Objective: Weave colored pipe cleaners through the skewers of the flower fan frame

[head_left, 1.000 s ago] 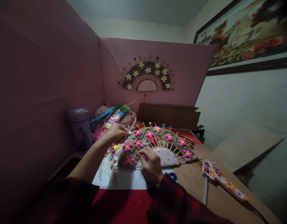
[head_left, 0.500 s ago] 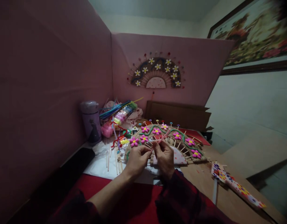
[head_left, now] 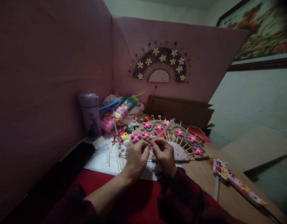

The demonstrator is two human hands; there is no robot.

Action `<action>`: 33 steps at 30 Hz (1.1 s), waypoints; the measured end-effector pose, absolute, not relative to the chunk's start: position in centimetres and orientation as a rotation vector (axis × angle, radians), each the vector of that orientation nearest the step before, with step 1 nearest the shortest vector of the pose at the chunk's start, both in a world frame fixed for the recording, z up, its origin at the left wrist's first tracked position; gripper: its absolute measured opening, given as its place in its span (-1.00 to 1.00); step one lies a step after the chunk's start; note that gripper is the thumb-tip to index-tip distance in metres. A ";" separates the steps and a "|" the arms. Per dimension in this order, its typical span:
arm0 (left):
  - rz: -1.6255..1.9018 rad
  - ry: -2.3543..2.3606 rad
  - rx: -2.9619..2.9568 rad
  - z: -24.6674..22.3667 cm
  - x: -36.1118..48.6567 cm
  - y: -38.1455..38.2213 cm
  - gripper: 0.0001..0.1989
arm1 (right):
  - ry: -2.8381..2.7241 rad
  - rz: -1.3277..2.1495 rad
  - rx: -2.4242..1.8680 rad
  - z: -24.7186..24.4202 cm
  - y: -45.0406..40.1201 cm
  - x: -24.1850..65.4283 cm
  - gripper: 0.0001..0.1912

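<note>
Between my two hands is a thin pink strip, like a pipe cleaner (head_left: 164,130), slanting up to the right. My right hand (head_left: 163,154) pinches it near its lower end. My left hand (head_left: 138,157) is closed in a pinch beside it, fingertips almost touching the right ones; what these fingers hold is too small to make out. Behind both hands lies a half-round woven fan (head_left: 181,126) with pink clay flowers, a green wavy line and bead-tipped sticks. Its dotted pale half-circle (head_left: 178,151) is partly hidden by my right hand.
A purple bottle (head_left: 91,116), bagged colored clay (head_left: 124,109), blue pipe cleaners and loose sticks (head_left: 116,154) are at the left. Cardboard (head_left: 178,109) stands behind. A black object (head_left: 81,155) lies front left, a flowered strip (head_left: 239,182) at right. Another fan (head_left: 162,63) hangs on the pink panel.
The camera view has shifted, so the background sits higher. Both hands stay close together; the pink strip is slightly more upright and shows more of its length.
</note>
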State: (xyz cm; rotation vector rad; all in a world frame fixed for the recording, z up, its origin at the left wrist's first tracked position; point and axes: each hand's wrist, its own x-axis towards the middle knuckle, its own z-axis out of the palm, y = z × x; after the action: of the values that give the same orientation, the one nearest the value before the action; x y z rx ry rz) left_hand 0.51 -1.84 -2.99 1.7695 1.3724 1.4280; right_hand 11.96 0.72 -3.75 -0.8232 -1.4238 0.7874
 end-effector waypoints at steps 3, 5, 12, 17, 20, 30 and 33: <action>1.450 1.411 1.814 -2.8 0.3 -1.9 -0.84 | -1.468 0.747 -0.840 -3.5 0.6 12.0 -0.81; 1.472 1.425 1.802 -2.7 0.3 -1.9 -0.84 | -1.512 0.699 -0.876 -3.3 0.4 12.0 -0.82; 1.441 1.391 1.784 -2.9 -0.1 -1.2 -0.84 | -1.514 0.655 -0.894 -3.3 0.3 11.9 -0.83; 1.448 1.426 1.884 -2.8 -0.3 -1.2 -0.83 | -1.543 0.647 -0.896 -3.4 0.4 12.0 -0.82; 1.460 1.444 1.933 -2.7 -0.4 -1.2 -0.83 | -1.563 0.627 -0.913 -3.2 0.4 12.0 -0.81; 1.499 1.369 1.742 -2.9 -0.3 -1.4 -0.80 | -1.763 0.341 -0.656 -3.3 -0.2 11.9 -0.90; 1.495 1.290 1.686 -2.8 -0.2 -1.4 -0.82 | -1.669 0.383 -0.780 -3.3 -0.3 11.9 -0.89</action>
State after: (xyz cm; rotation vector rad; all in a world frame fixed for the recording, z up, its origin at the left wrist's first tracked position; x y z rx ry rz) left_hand -0.22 -1.43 -2.81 1.6860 1.2905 1.4950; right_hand 11.90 -0.29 -3.29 -0.7797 -1.6687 0.3826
